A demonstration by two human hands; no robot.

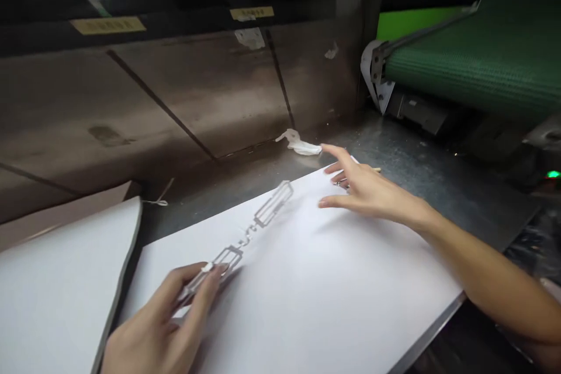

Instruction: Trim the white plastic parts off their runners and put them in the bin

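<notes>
A thin clear strip with a silvery printed pattern [258, 219] lies diagonally over a big white sheet [315, 298] on the metal bench. My left hand [162, 327] is closed on the strip's near end, pinching it between thumb and fingers. My right hand [366, 187] rests with fingers spread on the sheet's far corner, apart from the strip. A small thin object shows under its fingers; I cannot make it out.
A second white stack [56, 286] sits at the left. A crumpled white scrap [302, 145] lies by the sloped brown panel [184, 99]. A green conveyor belt [477, 58] runs at the upper right, over the grey bench top [421, 169].
</notes>
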